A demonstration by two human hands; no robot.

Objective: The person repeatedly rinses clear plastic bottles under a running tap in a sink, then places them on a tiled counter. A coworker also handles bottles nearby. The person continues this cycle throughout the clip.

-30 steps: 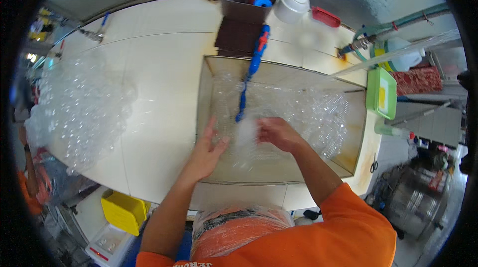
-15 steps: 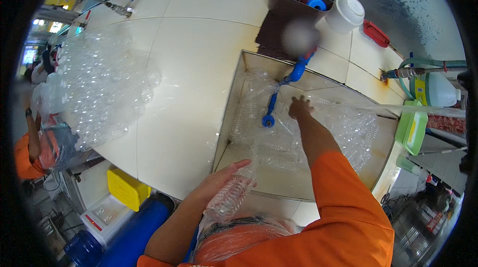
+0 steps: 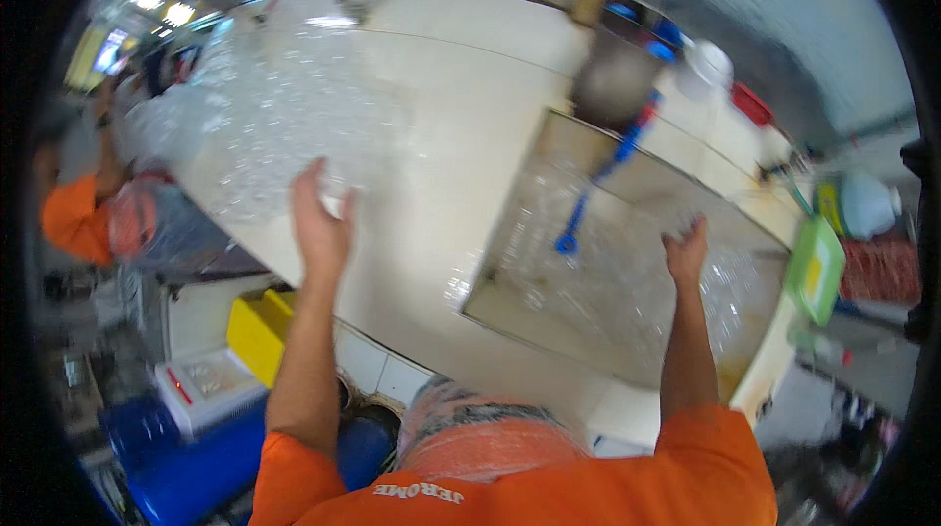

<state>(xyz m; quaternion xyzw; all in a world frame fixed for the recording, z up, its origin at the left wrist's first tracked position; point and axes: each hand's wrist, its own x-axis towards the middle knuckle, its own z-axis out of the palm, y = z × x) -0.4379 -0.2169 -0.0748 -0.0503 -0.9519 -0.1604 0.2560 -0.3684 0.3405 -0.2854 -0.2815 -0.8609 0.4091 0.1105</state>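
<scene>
Over the white tiled counter, my left hand reaches forward with thumb and fingers apart, and nothing shows in its grasp. It is at the near right side of a dense cluster of clear plastic bottles. My right hand hangs above the right part of the tiled sink basin, its fingers spread and blurred by motion. Beneath it, more clear plastic bottles lie jumbled in the basin. A blue tap pipe reaches over them from the back edge.
Behind the basin stand a brown holder, a white tub and a red dish. A green tray and a jug are at the right. Another person in an orange sleeve stands far left. A blue drum sits lower left.
My left hand has let go of the clear bottle and moved up and left to the cluster. My right hand has drawn back to the right over the basin. The view has shifted.
</scene>
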